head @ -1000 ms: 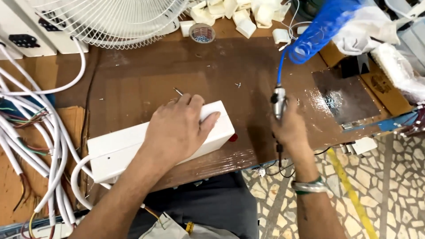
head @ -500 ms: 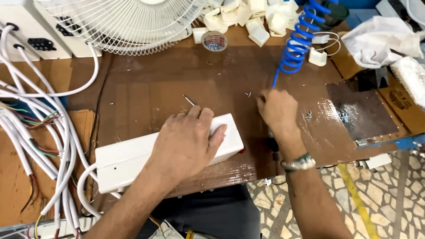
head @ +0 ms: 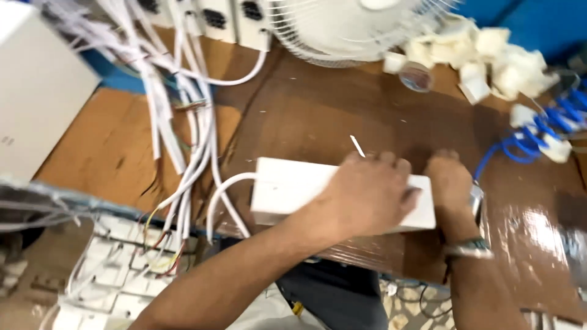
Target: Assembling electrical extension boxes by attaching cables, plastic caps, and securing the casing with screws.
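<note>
Box point(head: 287, 192) sits at the bench point(head: 318, 116) front edge, left hand point(head: 367, 195) spread flat pinning it as before, while right hand point(head: 449, 180) has moved in to its right end, grip hidden, so can't tell.

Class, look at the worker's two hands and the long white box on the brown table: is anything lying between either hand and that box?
Nothing visible does. The left hand lies flat on top of the white box, in direct contact. The right hand sits at the box's right end; the picture is too blurred to show whether it touches. A thin white sliver lies just behind, clear of both.
</note>
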